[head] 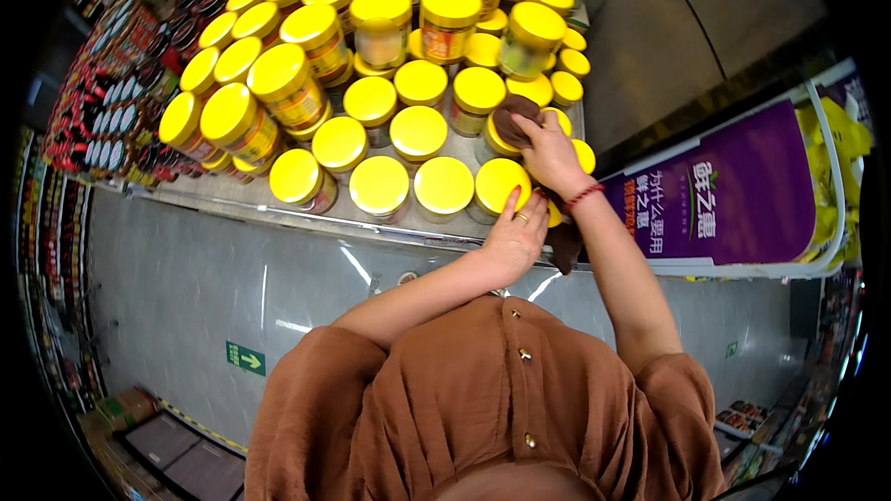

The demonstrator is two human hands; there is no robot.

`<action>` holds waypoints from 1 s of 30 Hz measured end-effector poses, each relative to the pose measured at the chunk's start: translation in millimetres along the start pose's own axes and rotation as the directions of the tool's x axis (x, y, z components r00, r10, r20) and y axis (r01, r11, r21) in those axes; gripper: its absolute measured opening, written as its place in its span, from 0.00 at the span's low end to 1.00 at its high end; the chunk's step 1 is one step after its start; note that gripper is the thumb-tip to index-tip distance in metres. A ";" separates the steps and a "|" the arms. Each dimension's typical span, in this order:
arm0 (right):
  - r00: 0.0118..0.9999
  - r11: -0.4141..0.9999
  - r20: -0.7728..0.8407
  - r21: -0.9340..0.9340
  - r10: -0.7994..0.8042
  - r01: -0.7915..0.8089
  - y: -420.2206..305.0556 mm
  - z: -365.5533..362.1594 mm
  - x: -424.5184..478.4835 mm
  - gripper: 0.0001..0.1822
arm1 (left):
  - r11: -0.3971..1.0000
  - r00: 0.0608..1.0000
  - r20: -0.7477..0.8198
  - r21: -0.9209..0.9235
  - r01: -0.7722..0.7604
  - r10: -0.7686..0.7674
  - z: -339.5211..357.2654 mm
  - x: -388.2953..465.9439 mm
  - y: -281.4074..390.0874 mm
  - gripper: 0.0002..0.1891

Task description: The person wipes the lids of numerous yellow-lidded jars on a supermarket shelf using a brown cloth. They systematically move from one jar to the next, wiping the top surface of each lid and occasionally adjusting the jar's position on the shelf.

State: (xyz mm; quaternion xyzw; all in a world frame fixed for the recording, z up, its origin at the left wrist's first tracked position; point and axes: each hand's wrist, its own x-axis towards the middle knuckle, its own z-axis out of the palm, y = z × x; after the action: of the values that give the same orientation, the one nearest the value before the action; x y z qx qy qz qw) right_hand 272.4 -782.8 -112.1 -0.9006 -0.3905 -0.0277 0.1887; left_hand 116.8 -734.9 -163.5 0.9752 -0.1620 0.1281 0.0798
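My right hand (555, 156) holds a dark brown cloth (518, 120) against the yellow lid of a jar (493, 139) near the display's right end. More brown cloth (566, 248) hangs over the front edge, beneath my wrists. My left hand (520, 233) rests at a front-row jar with a yellow lid (501, 185). One of its fingers lies on that lid and the others lie along its right side. Whether they grip the jar or part of the cloth is hidden. Several yellow-lidded jars (418, 133) stand around both hands, single at the front and stacked farther back.
The shelf's front edge (334, 225) runs below the jars. Red-and-black packed goods (115, 108) stand at left. On the right are a panelled column (696, 7) and a purple sign (724, 188) on a bin of yellow-green packages (832, 181). Grey floor (174, 278) lies below.
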 end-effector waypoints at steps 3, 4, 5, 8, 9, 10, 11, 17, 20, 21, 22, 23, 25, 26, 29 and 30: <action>0.981 0.986 0.100 -0.027 -0.163 0.167 7.6 -35.5 -9.2 0.13 | 1.000 1.000 -0.021 0.002 -0.008 0.008 -2.6 -0.1 2.1 0.32; 0.962 0.982 0.256 -0.135 -0.091 0.129 3.3 -55.1 -5.1 0.12 | 0.999 0.997 -0.071 0.032 -0.009 0.011 3.4 -0.5 2.1 0.31; 0.918 0.963 0.397 -0.248 -0.001 0.108 -2.3 -73.7 -1.5 0.11 | 1.000 0.998 -0.063 0.027 -0.005 0.007 3.0 -0.2 2.8 0.31; 0.958 0.976 0.288 0.212 -0.009 -0.055 -22.3 -84.5 15.0 0.14 | 1.000 0.999 -0.044 -0.025 -0.005 0.004 -5.4 -1.6 -1.6 0.32; 0.979 0.900 0.194 0.435 -0.060 -0.031 -42.2 -79.9 14.6 0.16 | 0.996 1.000 -0.024 -0.084 -0.001 -0.001 -7.2 -3.5 -3.1 0.32; 0.984 0.903 0.159 0.429 -0.086 0.009 -54.7 -69.4 13.9 0.20 | 0.989 1.000 -0.004 -0.148 -0.009 0.008 -8.8 -3.2 -2.3 0.32; 0.985 0.870 0.029 0.473 -0.172 0.138 -64.3 -49.6 12.5 0.18 | 0.977 1.000 0.015 -0.212 -0.014 0.017 -10.6 -4.5 -1.4 0.32; 0.962 0.899 -0.199 0.362 -0.185 0.248 -122.3 -8.4 46.3 0.12 | 0.912 0.971 -0.237 -0.398 -0.099 0.001 -11.1 -23.4 1.0 0.29; 0.928 0.883 -0.209 0.299 -0.309 0.362 -128.2 17.2 69.5 0.17 | 0.894 0.978 -0.209 -0.442 -0.075 -0.022 -23.7 -32.2 -6.9 0.29; 0.931 0.920 0.076 0.202 -0.356 0.336 -110.4 37.6 73.0 0.16 | 0.886 0.981 -0.191 -0.457 -0.080 -0.010 -26.6 -34.4 -9.3 0.29; 0.921 0.916 0.036 0.122 -0.388 0.381 -111.7 39.9 67.9 0.16 | 0.879 0.985 -0.174 -0.470 -0.077 -0.007 -29.2 -38.1 -12.6 0.30; 0.907 0.906 -0.003 0.040 -0.420 0.420 -113.5 42.4 60.6 0.17 | 0.883 0.987 -0.159 -0.464 -0.068 -0.007 -31.0 -42.2 -16.2 0.30; 0.907 0.907 0.032 0.045 -0.420 0.419 -118.0 41.1 60.4 0.15 | 0.887 0.992 -0.124 -0.458 -0.056 -0.001 -30.7 -49.1 -19.1 0.31; 0.893 0.896 0.070 0.047 -0.444 0.442 -119.1 39.0 61.6 0.15 | 0.907 0.995 -0.099 -0.417 -0.056 0.016 -28.8 -49.8 -20.2 0.33; 0.819 0.829 0.133 0.130 -0.559 0.544 -128.0 33.8 60.5 0.12 | 0.928 0.997 -0.070 -0.371 -0.047 0.023 -25.4 -51.1 -21.9 0.32; 0.787 0.808 0.186 0.155 -0.589 0.568 -128.1 27.9 58.3 0.11 | 0.912 0.999 -0.043 -0.408 -0.027 0.010 -29.1 -53.9 -24.6 0.31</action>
State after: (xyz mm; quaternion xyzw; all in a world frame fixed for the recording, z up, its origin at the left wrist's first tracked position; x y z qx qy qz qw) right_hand 218.6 -652.5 -85.7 -0.7252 -0.6672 0.0356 0.1665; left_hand 69.3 -690.2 -153.4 0.9326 -0.1929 0.1115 0.2839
